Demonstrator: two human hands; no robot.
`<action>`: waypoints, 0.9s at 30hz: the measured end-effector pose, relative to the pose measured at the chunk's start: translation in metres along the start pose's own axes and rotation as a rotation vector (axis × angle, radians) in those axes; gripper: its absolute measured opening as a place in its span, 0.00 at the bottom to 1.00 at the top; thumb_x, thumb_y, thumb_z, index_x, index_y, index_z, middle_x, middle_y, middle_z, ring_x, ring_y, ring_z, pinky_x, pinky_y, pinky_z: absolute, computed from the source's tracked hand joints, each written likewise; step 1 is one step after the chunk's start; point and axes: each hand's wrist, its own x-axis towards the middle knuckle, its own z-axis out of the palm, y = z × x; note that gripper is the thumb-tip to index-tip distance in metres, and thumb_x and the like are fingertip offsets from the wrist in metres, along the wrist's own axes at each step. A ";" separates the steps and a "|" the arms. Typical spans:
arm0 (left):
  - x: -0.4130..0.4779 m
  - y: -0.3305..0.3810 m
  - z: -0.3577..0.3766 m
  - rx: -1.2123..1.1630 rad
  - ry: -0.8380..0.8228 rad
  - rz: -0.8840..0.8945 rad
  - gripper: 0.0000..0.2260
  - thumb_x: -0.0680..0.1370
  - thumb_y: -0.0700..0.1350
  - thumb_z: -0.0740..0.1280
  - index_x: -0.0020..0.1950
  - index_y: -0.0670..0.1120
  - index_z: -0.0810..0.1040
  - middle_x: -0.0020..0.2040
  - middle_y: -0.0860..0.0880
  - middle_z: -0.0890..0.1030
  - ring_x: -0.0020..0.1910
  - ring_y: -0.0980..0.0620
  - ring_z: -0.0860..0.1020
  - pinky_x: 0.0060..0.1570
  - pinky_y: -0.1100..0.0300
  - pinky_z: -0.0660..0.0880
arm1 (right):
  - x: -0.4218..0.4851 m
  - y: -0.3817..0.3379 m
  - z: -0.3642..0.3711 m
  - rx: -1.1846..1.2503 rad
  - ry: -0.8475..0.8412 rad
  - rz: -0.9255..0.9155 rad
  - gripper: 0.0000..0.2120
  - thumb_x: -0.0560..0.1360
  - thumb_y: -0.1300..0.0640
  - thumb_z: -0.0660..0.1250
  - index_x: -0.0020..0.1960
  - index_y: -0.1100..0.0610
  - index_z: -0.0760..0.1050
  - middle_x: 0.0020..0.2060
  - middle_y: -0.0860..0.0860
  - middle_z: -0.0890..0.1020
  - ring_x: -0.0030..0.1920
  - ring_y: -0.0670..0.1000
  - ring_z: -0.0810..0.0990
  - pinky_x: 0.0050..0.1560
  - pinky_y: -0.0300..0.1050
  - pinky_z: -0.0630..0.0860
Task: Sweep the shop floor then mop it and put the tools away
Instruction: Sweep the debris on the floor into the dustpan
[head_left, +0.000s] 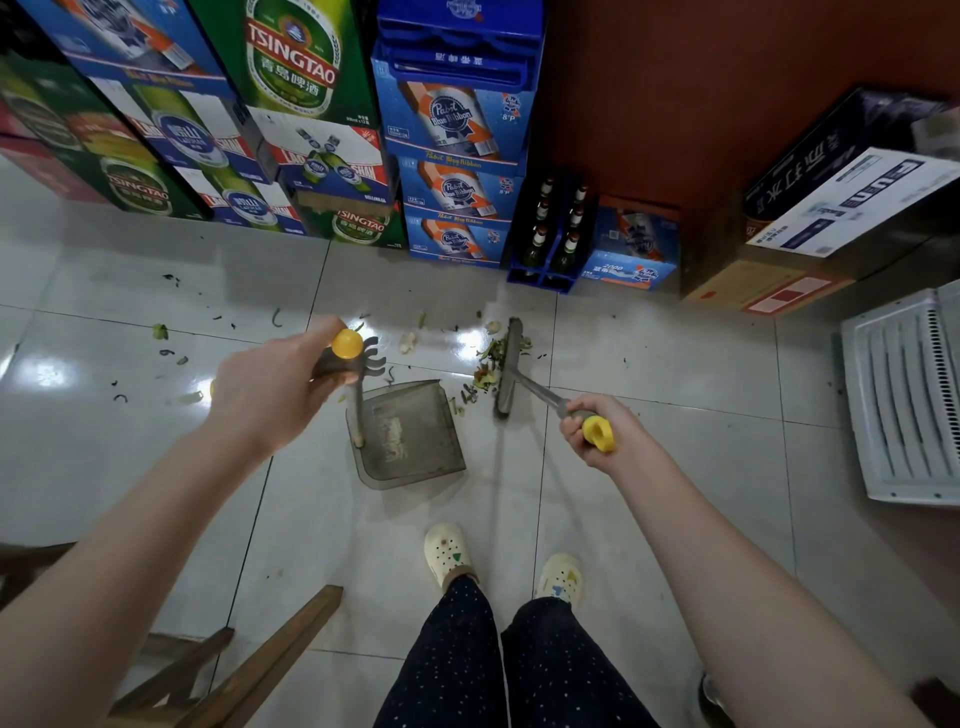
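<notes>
My left hand (278, 387) grips the yellow-capped handle of a grey dustpan (410, 434), which stands on the white tiled floor with its open mouth toward the far side. My right hand (597, 428) holds the yellow-tipped handle of a grey broom (506, 371). The broom head rests on the floor just right of the dustpan. A heap of green and yellow vegetable scraps (488, 364) lies against its left side. More scraps (166, 343) are scattered over the tiles to the left and beyond the pan.
Stacked beer cartons (291, 130) line the far wall, with a blue bottle crate (553, 234) and cardboard boxes (831, 208) to the right. A white grille (904, 400) lies on the floor at right. Wooden furniture (234, 665) stands near left. My feet (498, 566) stand behind the dustpan.
</notes>
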 end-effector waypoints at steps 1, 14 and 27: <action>-0.001 -0.001 0.000 0.002 -0.002 0.008 0.11 0.75 0.54 0.67 0.50 0.50 0.69 0.40 0.52 0.80 0.39 0.42 0.79 0.30 0.60 0.67 | -0.002 0.001 -0.002 -0.037 0.017 -0.005 0.07 0.75 0.65 0.56 0.38 0.58 0.64 0.26 0.51 0.64 0.16 0.44 0.68 0.14 0.31 0.63; 0.012 -0.001 -0.003 0.032 0.044 0.010 0.12 0.75 0.53 0.67 0.50 0.49 0.68 0.40 0.48 0.81 0.38 0.41 0.79 0.29 0.59 0.67 | 0.015 -0.040 -0.020 -0.287 0.313 -0.191 0.05 0.71 0.68 0.61 0.39 0.61 0.69 0.28 0.56 0.71 0.14 0.47 0.70 0.17 0.32 0.68; 0.020 -0.001 -0.008 0.021 0.046 -0.105 0.13 0.75 0.53 0.66 0.52 0.46 0.71 0.36 0.50 0.74 0.40 0.39 0.77 0.33 0.57 0.65 | 0.069 -0.024 0.044 -0.601 0.268 -0.157 0.15 0.70 0.70 0.65 0.56 0.64 0.71 0.35 0.59 0.73 0.27 0.52 0.73 0.18 0.37 0.71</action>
